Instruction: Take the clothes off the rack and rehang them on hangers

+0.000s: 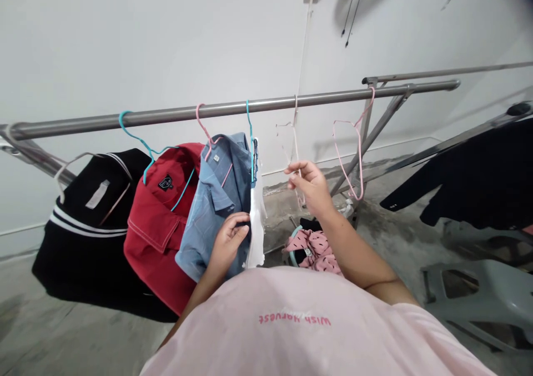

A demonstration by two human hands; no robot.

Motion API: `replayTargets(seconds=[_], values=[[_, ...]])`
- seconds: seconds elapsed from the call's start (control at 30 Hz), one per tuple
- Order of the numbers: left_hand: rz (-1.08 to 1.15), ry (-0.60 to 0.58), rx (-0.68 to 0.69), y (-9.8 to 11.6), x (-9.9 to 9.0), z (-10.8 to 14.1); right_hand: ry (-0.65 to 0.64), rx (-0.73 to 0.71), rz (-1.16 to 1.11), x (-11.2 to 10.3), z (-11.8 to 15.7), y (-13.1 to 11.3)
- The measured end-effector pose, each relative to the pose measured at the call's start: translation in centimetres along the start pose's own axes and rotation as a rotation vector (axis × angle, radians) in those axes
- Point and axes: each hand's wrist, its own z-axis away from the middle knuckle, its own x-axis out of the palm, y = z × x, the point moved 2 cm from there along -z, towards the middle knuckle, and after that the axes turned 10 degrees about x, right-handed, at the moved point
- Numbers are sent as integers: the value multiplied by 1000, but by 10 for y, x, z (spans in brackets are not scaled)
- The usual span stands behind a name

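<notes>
My left hand [228, 241] grips the front edge of a blue checked shirt [208, 220], which hangs from a teal wire hanger [250, 126] on a steel rail [250, 107]. A strip of white cloth [257, 231] hangs beside my fingers. My right hand [310, 186] is raised to the right of the shirt, its fingers pinched on the lower wire of a pale hanger [295, 137]. A red shirt [154, 237] and a black garment with white stripes [83, 254] hang to the left, overlapping each other.
A pink wire hanger [358, 143] hangs empty near the rail's right end. Pink dotted cloth [310, 248] lies in a heap on the concrete floor [395, 248]. A black garment [474, 181] hangs on a second rail at right, above a grey plastic stool [478, 304].
</notes>
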Motion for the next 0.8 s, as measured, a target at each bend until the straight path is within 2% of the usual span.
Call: replayTargets(seconds=[0.13,0.4,0.63,0.8], values=[[9,16,2,3,-1,3,109,-39,-38,-23,-2,-13],[-2,20,16,6,1,2,219,-117,-45,-85,-23,-40],[48,59,26,6,4,-10,340,-92,-70,-140,-40,-43],[25,30,121,6,8,-29,332,-107,30,-170,-41,-39]])
